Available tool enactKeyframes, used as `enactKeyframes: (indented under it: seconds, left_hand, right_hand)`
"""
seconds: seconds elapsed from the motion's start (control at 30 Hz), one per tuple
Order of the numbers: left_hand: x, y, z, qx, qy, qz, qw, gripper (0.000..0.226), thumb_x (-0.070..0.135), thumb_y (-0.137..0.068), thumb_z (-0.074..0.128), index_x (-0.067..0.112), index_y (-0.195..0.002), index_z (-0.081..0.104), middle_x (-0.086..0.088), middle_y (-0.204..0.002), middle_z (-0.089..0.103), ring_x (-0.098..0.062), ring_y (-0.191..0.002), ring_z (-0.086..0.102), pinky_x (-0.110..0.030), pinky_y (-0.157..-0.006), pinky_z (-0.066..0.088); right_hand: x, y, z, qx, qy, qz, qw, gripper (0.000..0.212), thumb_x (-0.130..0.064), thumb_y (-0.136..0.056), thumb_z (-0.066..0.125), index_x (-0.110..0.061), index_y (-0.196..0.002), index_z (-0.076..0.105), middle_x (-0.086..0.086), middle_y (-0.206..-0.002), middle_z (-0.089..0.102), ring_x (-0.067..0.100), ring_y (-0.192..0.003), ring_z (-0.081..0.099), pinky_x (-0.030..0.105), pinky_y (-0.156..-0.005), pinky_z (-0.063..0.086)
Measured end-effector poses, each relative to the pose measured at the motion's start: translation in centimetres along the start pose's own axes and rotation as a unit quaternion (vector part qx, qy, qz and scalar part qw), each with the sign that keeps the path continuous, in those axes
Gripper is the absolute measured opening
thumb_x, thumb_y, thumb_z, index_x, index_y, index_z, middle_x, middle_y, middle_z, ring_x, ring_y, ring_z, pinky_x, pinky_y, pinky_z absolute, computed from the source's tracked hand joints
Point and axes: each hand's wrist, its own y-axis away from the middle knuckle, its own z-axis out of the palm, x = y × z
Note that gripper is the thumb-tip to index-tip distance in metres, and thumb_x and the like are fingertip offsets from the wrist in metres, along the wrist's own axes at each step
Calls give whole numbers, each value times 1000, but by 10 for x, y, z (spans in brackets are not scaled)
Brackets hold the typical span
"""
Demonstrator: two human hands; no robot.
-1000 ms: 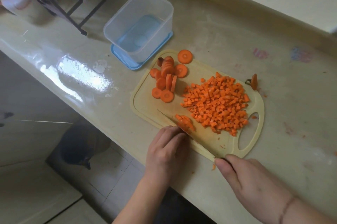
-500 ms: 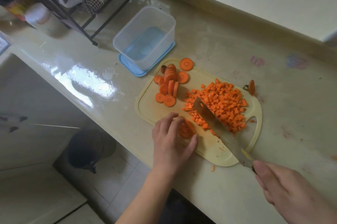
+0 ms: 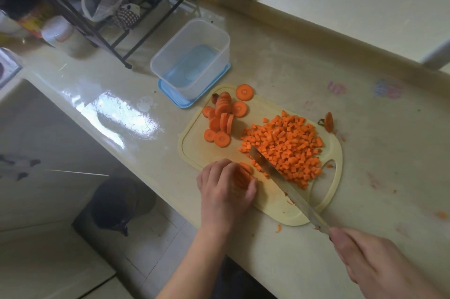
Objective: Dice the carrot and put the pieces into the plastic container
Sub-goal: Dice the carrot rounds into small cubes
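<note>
While the left hand [image 3: 227,186] curls over a few carrot slices [image 3: 242,177] on the cutting board [image 3: 194,150], the right hand [image 3: 379,264] grips the knife [image 3: 280,177] beside the diced pile [image 3: 285,147]; keeping fingertips tucked should help. The plastic container [image 3: 192,60] stands empty just beyond.

Diced carrot pile [image 3: 285,147] beside empty container [image 3: 192,60]

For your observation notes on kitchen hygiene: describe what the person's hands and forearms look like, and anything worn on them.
Both the left hand and right hand are bare, with no gloves. No rings or watch show. Both forearms are uncovered as far as the frame reaches, with no sleeves visible.
</note>
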Motion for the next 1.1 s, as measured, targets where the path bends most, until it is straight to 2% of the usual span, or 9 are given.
enactKeyframes:
  seconds: [0.07, 0.13, 0.47, 0.67, 0.93, 1.1]
  left_hand:
    - [1, 0, 0, 1, -3, -8, 1000, 41, 42, -77, 74, 8, -101, 72, -5, -106, 66, -22, -105, 56, -39, -93, 39]
    - [0, 2, -1, 1, -6, -18, 1000, 43, 44, -78, 73, 9, -102, 72, -4, -107, 66, -22, -106, 55, -38, -93, 37]
    - [5, -5, -2, -6, -2, -37, 999, 42, 48, -77, 71, 13, -99, 72, 0, -103, 68, -19, -103, 55, -34, -89, 32]
    - [2, -2, -5, -15, -14, -32, 999, 44, 49, -76, 72, 12, -100, 72, -1, -104, 67, -21, -103, 56, -35, -91, 30]
    - [-3, -1, -9, -34, 17, -38, 999, 43, 51, -77, 72, 17, -104, 71, 5, -108, 64, -17, -106, 54, -36, -90, 33]
    - [-5, -2, -8, -24, 46, -27, 998, 36, 48, -79, 73, 22, -102, 69, 8, -110, 62, -15, -106, 53, -32, -90, 30]
  right_hand:
    - [1, -2, 0, 5, 5, 2, 1000, 83, -98, -55, 14, -25, -70, 51, 1, -49, 48, 8, -46, 45, 20, -49, 35]
    - [2, -3, -1, 8, 3, 3, 1000, 85, -101, -51, 12, -29, -71, 53, 0, -49, 50, 9, -47, 46, 21, -49, 36]
    - [3, -4, 2, 7, 11, -15, 1000, 53, -72, -75, 35, -21, -70, 49, -1, -45, 44, 7, -44, 42, 24, -48, 36]
    - [6, -4, 0, 1, 18, -3, 1000, 90, -100, -53, 13, -19, -70, 47, 1, -47, 45, 7, -45, 43, 21, -47, 34]
    - [5, -5, 3, 9, 27, -18, 999, 87, -102, -50, 10, -27, -68, 50, -1, -47, 49, 8, -47, 47, 19, -48, 35]
    - [4, -5, 4, 12, 33, -22, 999, 85, -102, -50, 10, -28, -66, 50, -2, -47, 48, 9, -47, 47, 18, -48, 35]
